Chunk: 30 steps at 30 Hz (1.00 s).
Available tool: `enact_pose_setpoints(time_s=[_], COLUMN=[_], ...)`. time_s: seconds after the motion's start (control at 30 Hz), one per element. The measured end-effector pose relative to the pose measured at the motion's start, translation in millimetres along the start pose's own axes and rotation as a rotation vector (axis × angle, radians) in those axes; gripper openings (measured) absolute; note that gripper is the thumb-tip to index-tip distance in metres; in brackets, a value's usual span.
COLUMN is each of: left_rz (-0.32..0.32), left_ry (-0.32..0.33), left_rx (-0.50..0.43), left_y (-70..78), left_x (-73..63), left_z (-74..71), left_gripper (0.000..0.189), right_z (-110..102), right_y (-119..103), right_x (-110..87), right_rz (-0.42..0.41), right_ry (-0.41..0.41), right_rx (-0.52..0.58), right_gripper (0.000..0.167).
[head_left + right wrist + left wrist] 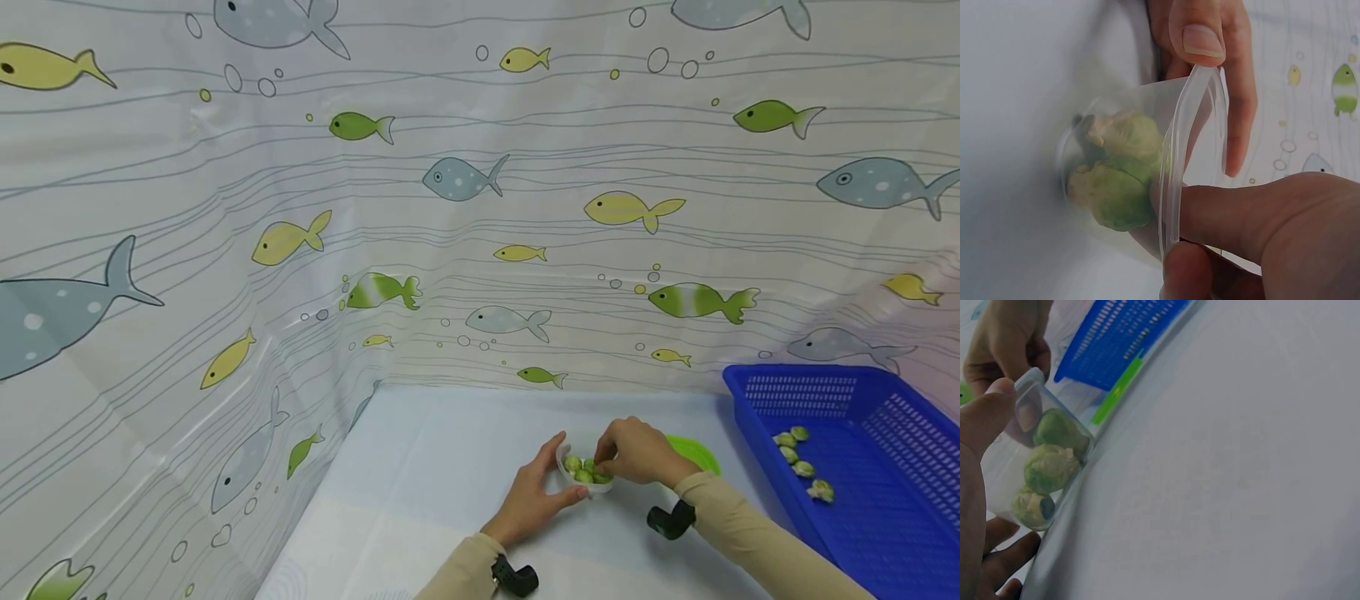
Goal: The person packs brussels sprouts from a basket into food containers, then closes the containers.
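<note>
A clear plastic container (597,488) with several green Brussels sprouts (583,476) in it stands on the white table. My left hand (534,492) holds it from the left, thumb at the near side and fingers round the far side. In the left wrist view the thumb lies against the rim of the container (1030,376). My right hand (636,450) reaches over the rim from the right, its thumb and fingertips down inside at a sprout (1121,195). The wall and other sprouts partly hide those fingertips.
Just behind my right hand lies a bright green lid (697,454). A blue plastic basket (795,492) stands at the right, several Brussels sprouts (802,469) along its left side. A fish-patterned curtain (480,233) rises behind and left of the white table (405,475).
</note>
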State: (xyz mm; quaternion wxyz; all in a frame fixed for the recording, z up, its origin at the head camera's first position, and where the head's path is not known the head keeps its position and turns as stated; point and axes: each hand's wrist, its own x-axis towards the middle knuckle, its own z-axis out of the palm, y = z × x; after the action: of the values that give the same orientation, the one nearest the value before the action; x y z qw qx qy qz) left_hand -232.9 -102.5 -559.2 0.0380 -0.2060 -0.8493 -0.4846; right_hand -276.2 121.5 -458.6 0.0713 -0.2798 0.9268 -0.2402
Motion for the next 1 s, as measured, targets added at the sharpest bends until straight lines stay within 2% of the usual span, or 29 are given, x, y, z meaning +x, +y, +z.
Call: enact_pose_setpoints(time_s=[0.23,0.43,0.7,0.83,1.0], left_rz=[-0.009,-0.008,-0.020,-0.014,-0.003], left_ry=[0.000,0.007,0.002,0.003,0.013], left_rx=[-0.003,0.001,-0.011,-0.013,0.006], left_y=[-2.3,-1.4,-1.3,-1.4,-1.9], left_x=[0.6,0.0,0.7,1.3,0.6], left_z=[0.9,0.2,-0.8,-0.7,0.9], left_gripper=[0.089,0.088,0.089,0.090,0.091], right_z=[-2,-10,-43,-61,-85], right_y=[1,10,30,47,68], right_x=[-1.1,-0.8,-8.4,-19.1,-41.4], right_rz=[0.008,-0.049,-0.109,-0.130,-0.047], right_ry=[-0.018,-0.003,-0.012,0.010,0.056], right_rx=[0.029,0.050,0.160,0.218,0.248], right_gripper=[0.006,0.003,0.010,0.019,0.034])
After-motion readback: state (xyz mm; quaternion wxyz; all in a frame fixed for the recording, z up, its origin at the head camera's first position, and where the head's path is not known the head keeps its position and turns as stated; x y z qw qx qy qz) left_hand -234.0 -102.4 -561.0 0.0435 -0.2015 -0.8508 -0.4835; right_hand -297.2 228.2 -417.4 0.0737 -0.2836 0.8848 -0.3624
